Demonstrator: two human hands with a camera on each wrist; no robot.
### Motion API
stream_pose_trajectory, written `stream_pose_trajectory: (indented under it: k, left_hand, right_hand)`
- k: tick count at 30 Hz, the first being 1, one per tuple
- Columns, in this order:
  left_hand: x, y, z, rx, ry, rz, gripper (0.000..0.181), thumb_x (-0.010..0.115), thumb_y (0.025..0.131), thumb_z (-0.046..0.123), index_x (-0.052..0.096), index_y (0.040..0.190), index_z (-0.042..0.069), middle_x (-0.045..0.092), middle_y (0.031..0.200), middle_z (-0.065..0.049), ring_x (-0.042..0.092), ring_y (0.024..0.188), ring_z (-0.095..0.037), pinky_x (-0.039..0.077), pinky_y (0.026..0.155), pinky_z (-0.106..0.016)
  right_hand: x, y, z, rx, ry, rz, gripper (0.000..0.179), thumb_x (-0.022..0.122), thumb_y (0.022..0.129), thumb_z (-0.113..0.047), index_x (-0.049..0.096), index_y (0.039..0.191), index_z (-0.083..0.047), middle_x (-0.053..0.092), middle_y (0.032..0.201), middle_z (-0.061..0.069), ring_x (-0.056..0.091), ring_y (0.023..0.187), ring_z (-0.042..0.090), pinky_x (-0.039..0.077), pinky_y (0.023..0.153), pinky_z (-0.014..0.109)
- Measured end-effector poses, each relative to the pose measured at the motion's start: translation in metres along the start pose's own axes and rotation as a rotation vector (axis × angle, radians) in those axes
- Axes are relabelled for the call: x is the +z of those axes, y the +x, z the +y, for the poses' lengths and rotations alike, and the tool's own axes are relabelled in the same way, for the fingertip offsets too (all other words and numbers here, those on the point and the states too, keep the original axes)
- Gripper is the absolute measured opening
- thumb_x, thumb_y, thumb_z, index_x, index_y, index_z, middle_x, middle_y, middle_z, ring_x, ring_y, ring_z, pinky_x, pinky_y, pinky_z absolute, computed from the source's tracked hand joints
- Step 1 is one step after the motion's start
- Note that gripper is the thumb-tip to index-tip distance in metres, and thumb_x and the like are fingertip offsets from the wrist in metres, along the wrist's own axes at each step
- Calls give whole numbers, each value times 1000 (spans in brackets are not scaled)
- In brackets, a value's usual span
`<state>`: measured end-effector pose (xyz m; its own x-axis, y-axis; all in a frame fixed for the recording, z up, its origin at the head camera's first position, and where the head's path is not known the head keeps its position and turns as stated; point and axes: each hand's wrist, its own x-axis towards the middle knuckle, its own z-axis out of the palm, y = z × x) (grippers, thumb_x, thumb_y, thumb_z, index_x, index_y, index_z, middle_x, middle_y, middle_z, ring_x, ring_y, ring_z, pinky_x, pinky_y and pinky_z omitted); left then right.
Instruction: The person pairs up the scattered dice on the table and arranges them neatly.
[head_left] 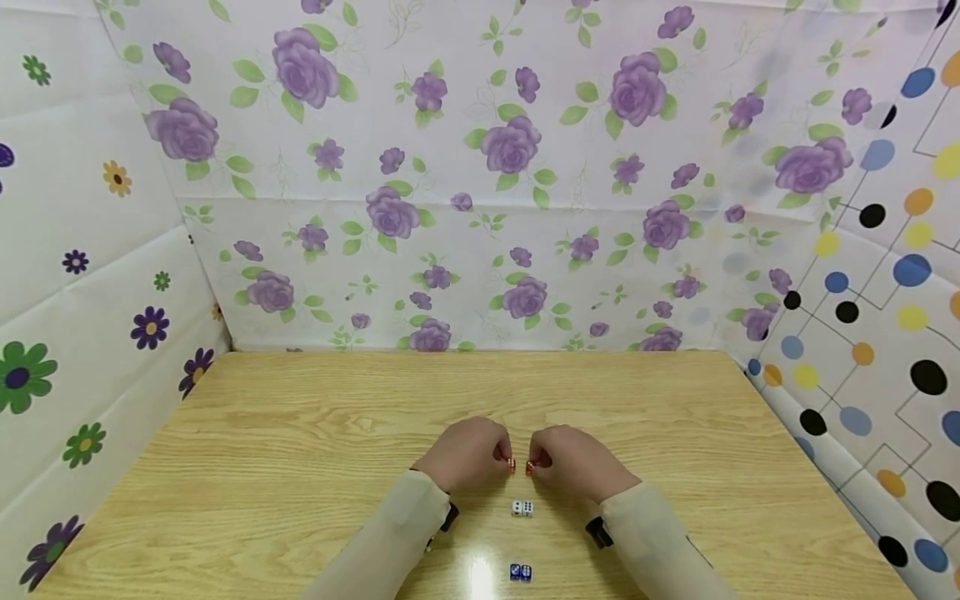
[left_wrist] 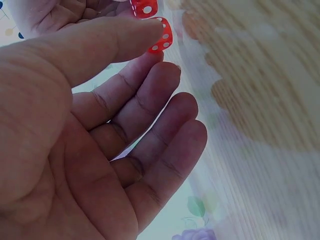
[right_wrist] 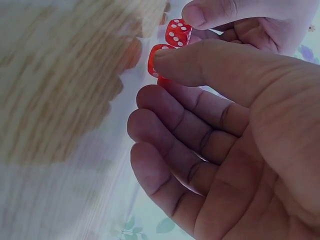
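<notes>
My left hand (head_left: pixel 468 452) pinches a red die with white pips (head_left: pixel 512 464) between thumb and index finger; the left wrist view shows that red die (left_wrist: pixel 167 36) under the thumb tip. Facing it, my right hand (head_left: pixel 573 461) pinches a second red die (head_left: pixel 530 467), partly covered by the thumb in the right wrist view (right_wrist: pixel 159 59). A small gap separates the two red dice in the head view. Just nearer than the hands, two white dice (head_left: pixel 522 508) sit side by side on the wooden table (head_left: pixel 315 467).
Two blue dice (head_left: pixel 521 572) stand side by side near the front edge of the view, in line with the white pair. Flowered cloth (head_left: pixel 465 250) hangs behind the table, with more patterned cloth (head_left: pixel 862 333) along the right and left sides.
</notes>
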<state>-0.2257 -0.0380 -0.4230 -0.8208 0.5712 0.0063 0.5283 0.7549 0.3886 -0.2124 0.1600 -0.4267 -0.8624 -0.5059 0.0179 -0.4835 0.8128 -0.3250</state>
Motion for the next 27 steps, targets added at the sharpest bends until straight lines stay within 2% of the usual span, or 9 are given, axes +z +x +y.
stream_pose_trajectory:
  k: [18,27]
  left_hand:
    - [3,0,3,12,-5,3,6,72,82,20,68,78,22,60,76,14,52,66,-3,45,64,-23]
    - [8,2,2,18,8,18,8,73,82,25,67,77,24,59,75,15,52,66,-2,45,64,-22]
  right_hand:
    - [8,3,1,-41,-14,26,6,70,83,-13,67,83,-19,60,76,-12,50,67,2,44,63,24]
    - [8,3,1,-64,4,21,6,70,83,-14,68,84,-19,60,76,-14,51,67,0,46,63,23]
